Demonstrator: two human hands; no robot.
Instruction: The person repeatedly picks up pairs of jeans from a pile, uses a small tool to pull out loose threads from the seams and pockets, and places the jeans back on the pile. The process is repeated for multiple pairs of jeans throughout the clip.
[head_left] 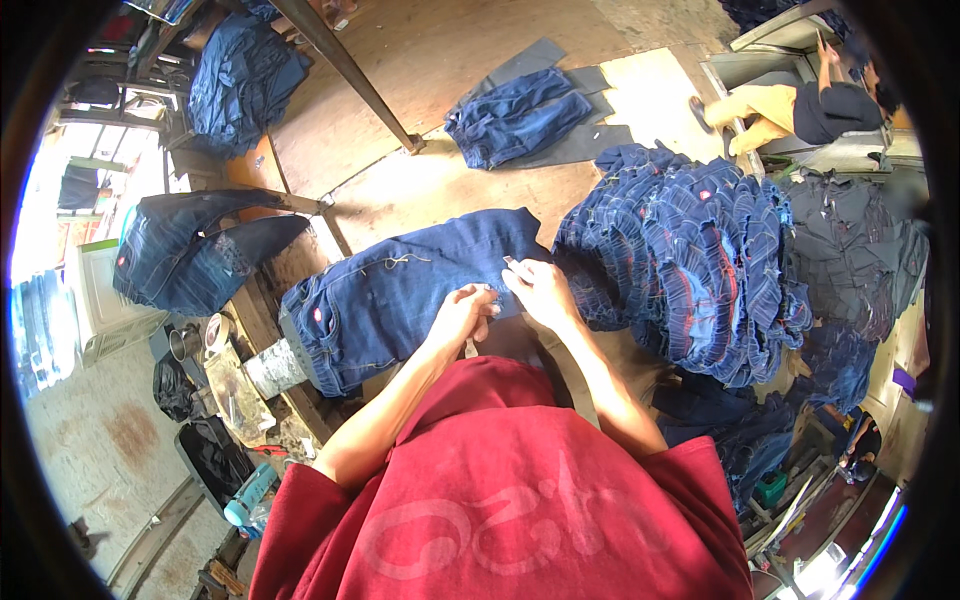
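A pair of dark blue jeans [400, 290] lies stretched crosswise before me, over a support whose pale, worn end [275, 370] sticks out at the left. A loose bit of light thread [408, 260] rests on the denim. My left hand [468, 315] is closed at the near edge of the jeans, its fingers curled round something small and whitish that I cannot make out. Just right of it, my right hand [540, 290] pinches a small thing between thumb and finger, over the right end of the jeans. What that is cannot be told.
To the right rises a big heap of stacked blue jeans [690, 265], with dark grey garments [850, 250] beyond. More denim [205, 250] hangs at the left, near a roll of tape [217, 332]. Jeans [515, 115] lie on the floor ahead. A person in yellow trousers [765, 110] sits far right.
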